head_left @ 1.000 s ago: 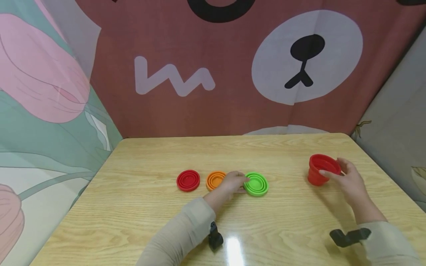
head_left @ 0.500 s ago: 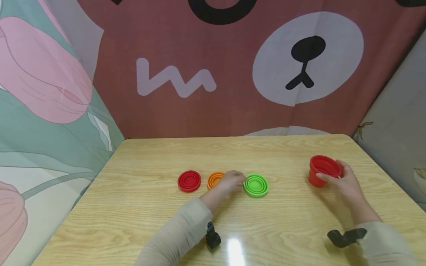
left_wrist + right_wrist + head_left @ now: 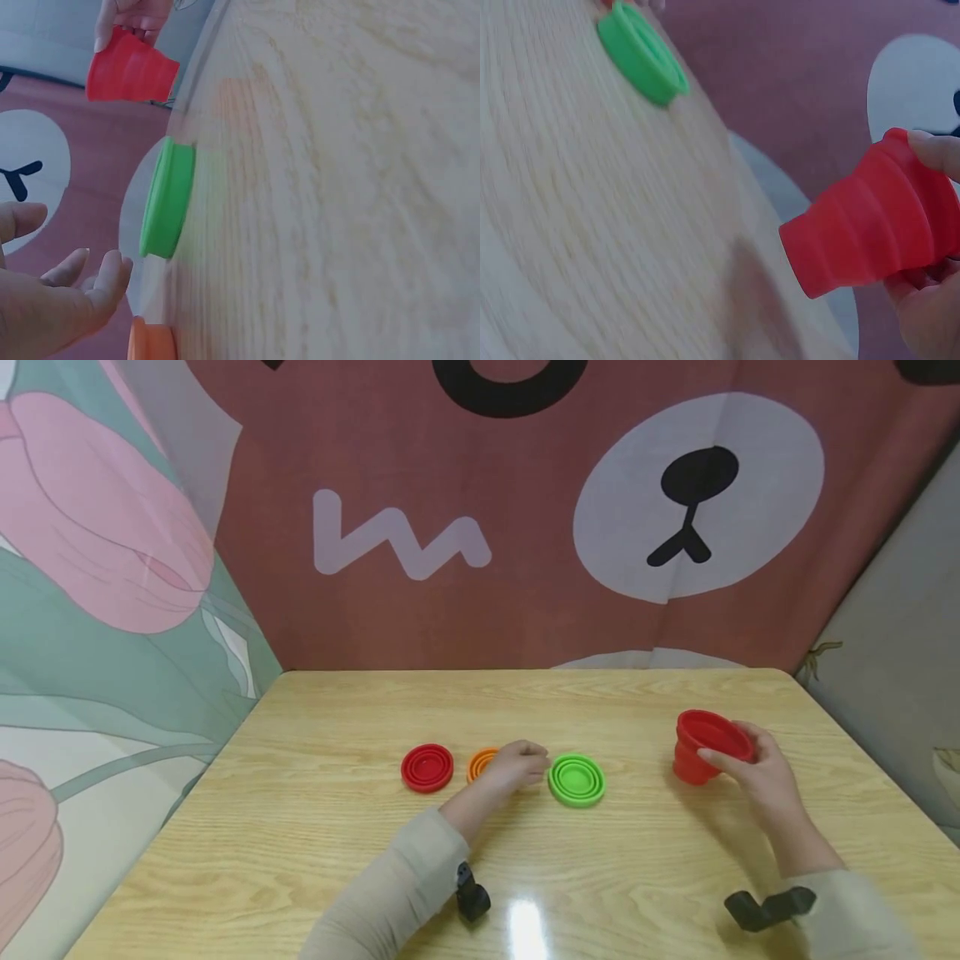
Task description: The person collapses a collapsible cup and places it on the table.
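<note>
My right hand (image 3: 763,777) holds a red collapsible cup (image 3: 701,752), expanded to full height, by its upper part, thumb on the near side. In the right wrist view the stepped red cup (image 3: 862,217) tilts with its narrow base off the table. My left hand (image 3: 512,770) hovers over the table, fingers loosely bent with nothing in them, as the left wrist view shows. Just right of it lies a flattened green collapsible cup (image 3: 577,780). Behind the left hand is a flattened orange cup (image 3: 482,762), partly hidden by it.
A flattened red cup (image 3: 427,768) lies left of the orange one. All rest on a wooden table (image 3: 300,860). A printed bear curtain (image 3: 525,610) hangs behind the table's far edge. Each wrist carries a small black camera mount (image 3: 471,893).
My left hand has drawn back slightly left from the green cup, so a gap shows between them. The right hand has carried the red cup a little to the left.
</note>
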Available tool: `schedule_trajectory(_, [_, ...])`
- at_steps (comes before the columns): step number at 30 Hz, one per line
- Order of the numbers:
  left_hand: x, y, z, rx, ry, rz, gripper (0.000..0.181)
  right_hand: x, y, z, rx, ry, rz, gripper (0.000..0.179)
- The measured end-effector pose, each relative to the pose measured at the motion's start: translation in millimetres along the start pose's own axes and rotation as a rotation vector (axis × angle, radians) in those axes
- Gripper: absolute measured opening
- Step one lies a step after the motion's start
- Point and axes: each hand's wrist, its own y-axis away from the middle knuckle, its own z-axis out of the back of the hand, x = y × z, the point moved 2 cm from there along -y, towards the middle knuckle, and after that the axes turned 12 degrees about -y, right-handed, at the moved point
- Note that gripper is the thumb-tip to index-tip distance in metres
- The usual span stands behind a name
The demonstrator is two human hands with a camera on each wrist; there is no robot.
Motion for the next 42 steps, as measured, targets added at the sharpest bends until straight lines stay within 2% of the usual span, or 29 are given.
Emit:
schedule_trajectory(2, [-0.9, 1.2, 1.5, 0.004, 0.035, -0.027, 0.031, 4, 4.5, -6, 0.012, -0.001, -0.001, 0.078])
schedule_trajectory(5, [-2.2, 2.7, 4.7, 0.017, 0.079, -0.063, 0.03, 10, 11.2, -17, 0.055, -0.073, 0.02, 0.072])
schedule_trajectory(11, [-5.1, 9.2, 10.6, 0.03, 0.105, -0.104, 0.031, 29, 31.1, -40, 0.17, -0.157, 0.087, 0.067])
schedule_trajectory(19, [-7.7, 22.2, 18.8, 0.034, 0.12, -0.176, 0.036, 41, 47.5, -68, 0.281, -0.342, 0.119, 0.057])
schedule_trajectory(22, [-7.1, 25.6, 22.1, 0.031, 0.131, -0.2, 0.035, 42, 51.6, -76, 0.307, -0.336, 0.095, 0.058])
schedule_trajectory(27, [-14.0, 38.6, 25.7, 0.032, 0.135, -0.228, 0.034, 44, 57.8, -89, 0.352, -0.281, 0.041, 0.058])
schedule_trajectory(34, [-7.6, 40.6, 27.4, 0.073, 0.135, -0.252, 0.035, 47, 64.4, -107, 0.447, -0.375, 0.027, 0.053])
schedule_trajectory(38, [-6.6, 42.7, 28.4, 0.104, 0.138, -0.285, 0.037, 50, 68.0, -114, 0.502, -0.413, 0.032, 0.051])
schedule_trajectory(42, [-8.4, 47.3, 29.4, 0.118, 0.097, -0.329, 0.035, 51, 71.4, -121, 0.559, -0.443, 0.031, 0.05])
